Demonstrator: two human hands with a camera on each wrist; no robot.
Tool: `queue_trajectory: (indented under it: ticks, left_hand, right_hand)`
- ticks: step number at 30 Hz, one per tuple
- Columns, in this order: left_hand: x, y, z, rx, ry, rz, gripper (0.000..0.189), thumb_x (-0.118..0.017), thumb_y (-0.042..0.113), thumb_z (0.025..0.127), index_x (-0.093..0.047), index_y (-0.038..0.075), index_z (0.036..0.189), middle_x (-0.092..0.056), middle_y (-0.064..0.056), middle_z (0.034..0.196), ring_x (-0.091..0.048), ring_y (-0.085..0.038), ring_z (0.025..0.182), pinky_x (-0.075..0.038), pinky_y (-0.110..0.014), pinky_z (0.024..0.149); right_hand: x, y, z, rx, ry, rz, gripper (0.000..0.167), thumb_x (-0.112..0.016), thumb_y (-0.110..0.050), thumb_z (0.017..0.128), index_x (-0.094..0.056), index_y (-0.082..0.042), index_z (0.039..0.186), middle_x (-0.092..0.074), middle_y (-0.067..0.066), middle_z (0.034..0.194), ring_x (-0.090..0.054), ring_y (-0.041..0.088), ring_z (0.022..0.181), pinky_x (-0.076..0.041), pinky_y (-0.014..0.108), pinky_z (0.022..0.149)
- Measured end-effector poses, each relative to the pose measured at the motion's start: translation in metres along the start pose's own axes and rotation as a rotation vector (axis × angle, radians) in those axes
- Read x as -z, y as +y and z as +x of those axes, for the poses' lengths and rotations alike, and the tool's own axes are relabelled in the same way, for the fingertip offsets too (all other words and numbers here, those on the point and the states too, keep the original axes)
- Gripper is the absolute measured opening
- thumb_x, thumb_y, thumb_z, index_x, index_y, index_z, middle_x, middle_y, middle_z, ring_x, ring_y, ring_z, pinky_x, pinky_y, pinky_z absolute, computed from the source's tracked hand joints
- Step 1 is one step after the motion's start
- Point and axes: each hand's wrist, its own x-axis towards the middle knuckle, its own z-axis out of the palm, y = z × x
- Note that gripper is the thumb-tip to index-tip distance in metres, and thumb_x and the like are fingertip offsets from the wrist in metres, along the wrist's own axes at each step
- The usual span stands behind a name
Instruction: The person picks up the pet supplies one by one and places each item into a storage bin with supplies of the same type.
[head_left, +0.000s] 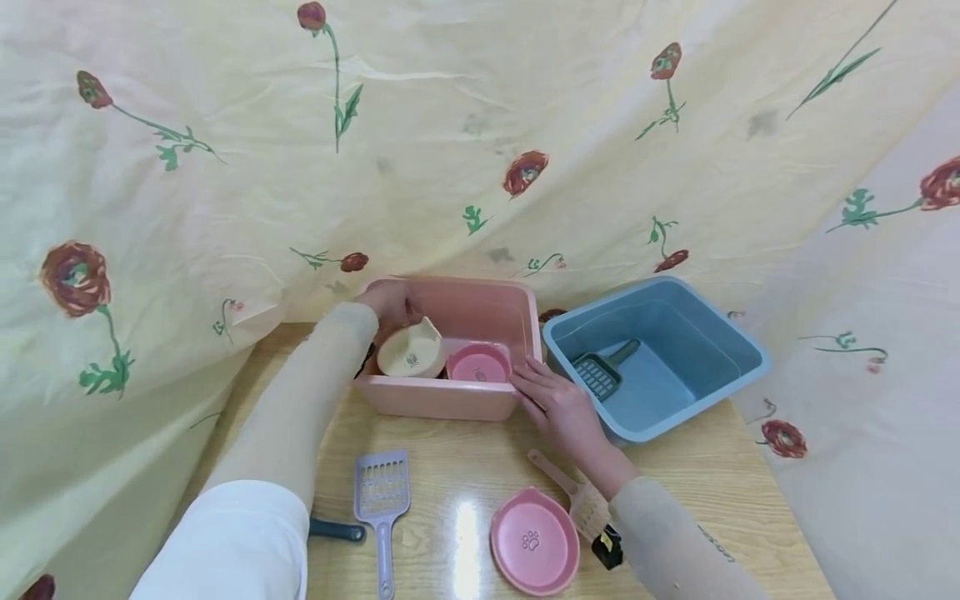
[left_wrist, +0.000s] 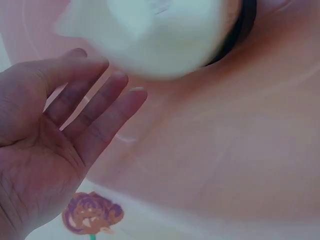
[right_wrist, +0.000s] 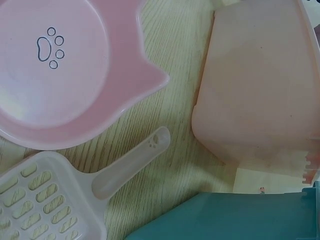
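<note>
A pink plastic bin (head_left: 442,402) stands at the back of the table. Inside it lie a cream cat-eared bowl (head_left: 410,350) on the left and a pink bowl (head_left: 480,364) on the right. My left hand (head_left: 388,302) reaches over the bin's back left corner. In the left wrist view this left hand (left_wrist: 65,110) is spread loosely, its fingertips close beside the blurred cream bowl (left_wrist: 165,40), nothing held. My right hand (head_left: 558,404) rests with extended fingers on the bin's front right corner. The right wrist view does not show that hand.
Right of the pink bin, a blue bin (head_left: 675,333) holds a dark green litter scoop (head_left: 600,375). Nearer lie a lavender litter scoop (head_left: 382,492), a dark blue handle (head_left: 337,530), a pink cat-eared bowl (head_left: 532,546) and a beige litter scoop (head_left: 588,507). Floral cloth (head_left: 450,108) hangs behind.
</note>
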Motion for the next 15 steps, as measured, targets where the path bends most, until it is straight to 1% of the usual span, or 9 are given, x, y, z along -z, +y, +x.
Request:
queue_trajectory:
  ticks: [3,4,6,8,10,11,13,15]
  left_hand:
    - [0.006,0.000,-0.003,0.018,-0.069,-0.102,0.037,-0.067,0.018,0.102,-0.072,0.015,0.138,-0.067,-0.009,0.140,-0.062,-0.024,0.115,-0.060,-0.035,0.074]
    - [0.007,-0.001,-0.004,0.029,-0.093,-0.147,0.040,-0.066,0.017,0.102,-0.069,0.015,0.143,-0.064,-0.009,0.145,-0.061,-0.024,0.121,-0.062,-0.037,0.077]
    - [0.012,0.000,-0.007,0.021,-0.119,-0.194,0.042,-0.066,0.017,0.103,-0.067,0.013,0.145,-0.062,-0.009,0.150,-0.058,-0.025,0.129,-0.063,-0.040,0.085]
    - [0.017,0.001,-0.013,0.009,-0.140,-0.215,0.044,-0.064,0.016,0.103,-0.065,0.013,0.147,-0.059,-0.008,0.153,-0.057,-0.026,0.132,-0.061,-0.043,0.093]
    - [0.022,0.004,-0.023,-0.009,-0.149,-0.222,0.045,-0.064,0.015,0.102,-0.064,0.013,0.148,-0.060,-0.008,0.152,-0.057,-0.028,0.130,-0.058,-0.046,0.098]
    - [0.025,0.006,-0.029,-0.027,-0.145,-0.209,0.046,-0.064,0.016,0.103,-0.064,0.013,0.148,-0.060,-0.008,0.151,-0.058,-0.028,0.130,-0.056,-0.047,0.102]
    - [0.030,0.011,-0.042,-0.080,-0.127,-0.169,0.046,-0.065,0.019,0.103,-0.064,0.012,0.148,-0.063,-0.011,0.148,-0.059,-0.031,0.130,-0.053,-0.049,0.107]
    - [0.034,0.014,-0.058,-0.144,-0.091,-0.113,0.045,-0.065,0.022,0.104,-0.064,0.011,0.147,-0.065,-0.013,0.145,-0.060,-0.032,0.131,-0.051,-0.050,0.111]
  right_hand:
    - [0.000,-0.003,0.000,-0.001,0.000,0.003,0.046,-0.082,-0.015,0.095,-0.071,-0.015,0.140,-0.066,0.006,0.144,-0.055,0.030,0.145,-0.050,0.052,0.110]
    - [0.000,-0.004,-0.001,-0.001,-0.001,0.004,0.046,-0.082,-0.015,0.096,-0.071,-0.014,0.140,-0.066,0.006,0.145,-0.054,0.030,0.145,-0.050,0.052,0.110]
    - [0.000,-0.005,-0.001,-0.001,-0.002,0.004,0.046,-0.081,-0.014,0.096,-0.070,-0.014,0.141,-0.066,0.006,0.145,-0.054,0.030,0.145,-0.050,0.053,0.110]
    - [0.000,-0.005,-0.001,0.005,-0.001,0.001,0.046,-0.081,-0.014,0.096,-0.070,-0.013,0.141,-0.066,0.007,0.145,-0.054,0.031,0.145,-0.050,0.053,0.111]
    - [-0.001,-0.005,-0.002,0.011,0.004,0.000,0.046,-0.081,-0.012,0.096,-0.070,-0.012,0.140,-0.066,0.007,0.145,-0.054,0.032,0.145,-0.050,0.053,0.110]
    - [-0.001,-0.005,-0.002,0.016,0.009,-0.001,0.045,-0.081,-0.011,0.096,-0.070,-0.012,0.140,-0.066,0.007,0.144,-0.055,0.032,0.144,-0.050,0.054,0.110]
    - [0.000,-0.006,-0.002,0.023,0.016,-0.005,0.045,-0.081,-0.011,0.095,-0.071,-0.012,0.139,-0.067,0.008,0.143,-0.056,0.033,0.143,-0.051,0.054,0.110]
    - [-0.001,-0.007,-0.001,0.030,0.020,-0.011,0.045,-0.081,-0.010,0.095,-0.072,-0.012,0.138,-0.068,0.009,0.142,-0.057,0.034,0.142,-0.051,0.055,0.109]
